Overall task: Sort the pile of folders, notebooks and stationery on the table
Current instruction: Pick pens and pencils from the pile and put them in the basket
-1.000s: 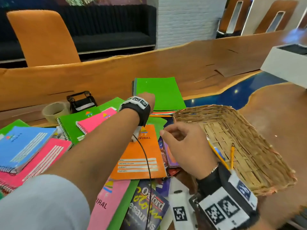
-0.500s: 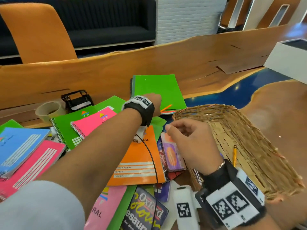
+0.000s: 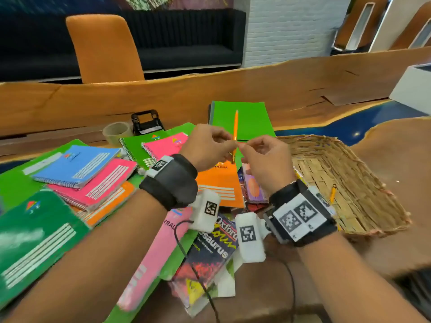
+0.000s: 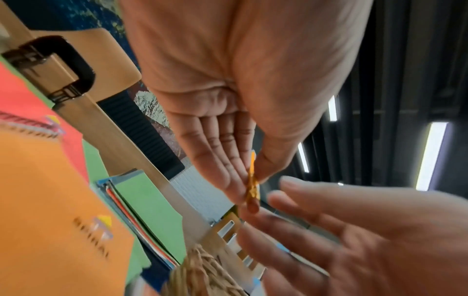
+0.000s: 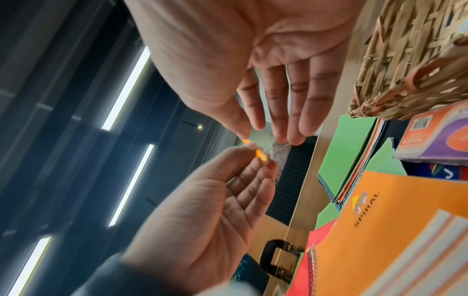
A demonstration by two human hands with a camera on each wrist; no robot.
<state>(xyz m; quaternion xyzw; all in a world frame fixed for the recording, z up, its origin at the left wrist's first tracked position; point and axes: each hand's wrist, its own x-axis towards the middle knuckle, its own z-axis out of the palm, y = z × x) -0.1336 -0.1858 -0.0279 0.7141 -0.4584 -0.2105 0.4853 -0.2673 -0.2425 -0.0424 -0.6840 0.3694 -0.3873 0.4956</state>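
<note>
An orange pencil (image 3: 236,122) stands upright above the orange spiral notebook (image 3: 219,180). My left hand (image 3: 225,145) pinches its lower part between thumb and fingers; the same pinch shows on the pencil (image 4: 252,180) in the left wrist view. My right hand (image 3: 245,146) is right beside it with nearly straight fingers. Its thumb tip touches the pencil (image 5: 260,156) without a clear grip. A woven basket (image 3: 326,145) sits to the right with another pencil (image 3: 333,194) inside. A green folder (image 3: 251,120) lies behind the hands.
Spiral notebooks (image 3: 81,169) in blue, pink, green and orange are piled at the left. A tape roll (image 3: 116,131) and black hole punch (image 3: 147,122) sit at the back. A thesaurus (image 3: 214,248) lies near me. A white box (image 3: 412,85) stands far right.
My left hand picked the pencil up from beside the green folder and drew it back and up. My right hand rose from the pile's edge to meet it.
</note>
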